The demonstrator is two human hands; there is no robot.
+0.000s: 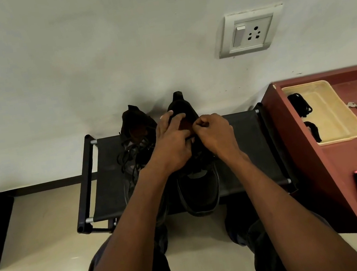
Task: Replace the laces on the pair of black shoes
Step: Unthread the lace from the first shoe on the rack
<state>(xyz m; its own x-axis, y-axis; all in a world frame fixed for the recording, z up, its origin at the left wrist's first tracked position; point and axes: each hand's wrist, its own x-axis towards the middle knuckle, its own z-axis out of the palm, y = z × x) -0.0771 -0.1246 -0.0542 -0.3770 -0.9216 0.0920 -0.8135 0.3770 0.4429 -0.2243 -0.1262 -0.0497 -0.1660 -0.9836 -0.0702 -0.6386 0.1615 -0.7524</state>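
Two black shoes (191, 157) on a fabric rack (241, 148), apparently against the wall (87, 56).

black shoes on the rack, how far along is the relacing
Early, by the look of it. Done: nothing plainly finished. In hand: both the left hand and right hand work at the lace near the top of the right shoe on the rack. Left: the left shoe has loose laces spilling over it, and black laces sit unused in the tray.

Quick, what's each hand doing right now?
Left hand: fingers on the right shoe, grip unclear.
Right hand: curled, pinching its lace.
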